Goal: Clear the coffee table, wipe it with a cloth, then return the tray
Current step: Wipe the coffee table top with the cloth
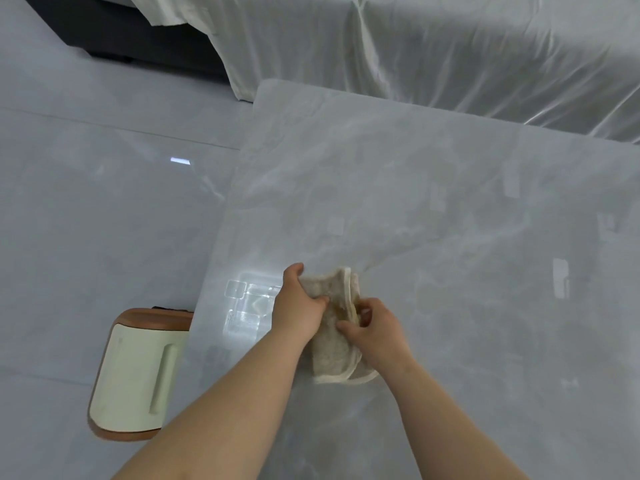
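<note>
Beige terry, folded lengthwise with a pale bound edge, the cloth (334,327) is held over the near-left part of the grey marble-look table (450,202), its lower end reaching the top. The left hand (301,306) pinches the far upper corner, thumb pressed across the fabric, while the right hand (375,329) has its fingers curled into the folded edge lower down; both are grasping the cloth, neither is flat on it. The table carries nothing else in view, so clearing looks done and the step in hand is, I judge, refolding the cloth to a fresh face between wiping passes.

To do it well: fold to a pad that fills one palm, tuck the bound edge inward so it does not drag, then press flat with one hand and wipe in overlapping straight strokes from the far side by the white-draped sofa (450,46) back toward the near edge. The bright reflected patch left of the hands may hide streaks; whether the top is already damp there I cannot tell. Mind the left edge, since a cream, wood-rimmed bin (138,372) stands on the floor (86,202) just beside the table. No tray is in view
</note>
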Demonstrator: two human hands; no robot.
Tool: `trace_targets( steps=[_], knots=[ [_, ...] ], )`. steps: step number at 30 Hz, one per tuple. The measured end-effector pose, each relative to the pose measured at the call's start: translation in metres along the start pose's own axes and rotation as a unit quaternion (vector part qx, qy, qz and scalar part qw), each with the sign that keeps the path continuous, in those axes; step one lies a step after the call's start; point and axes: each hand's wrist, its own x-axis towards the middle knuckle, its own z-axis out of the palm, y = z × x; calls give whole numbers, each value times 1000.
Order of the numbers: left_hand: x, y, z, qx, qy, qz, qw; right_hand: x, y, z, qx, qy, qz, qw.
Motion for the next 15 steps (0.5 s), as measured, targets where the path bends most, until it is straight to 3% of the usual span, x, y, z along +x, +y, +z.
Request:
trace_targets(
  steps=[6, 15],
  knots=[
    [-26, -30, -37, 0, 29, 68, 997, -37, 2, 33, 92, -55, -6, 994],
    [-72, -98, -107, 89, 89, 95, 987, -111, -18, 130, 16, -40, 6, 999]
  ],
)
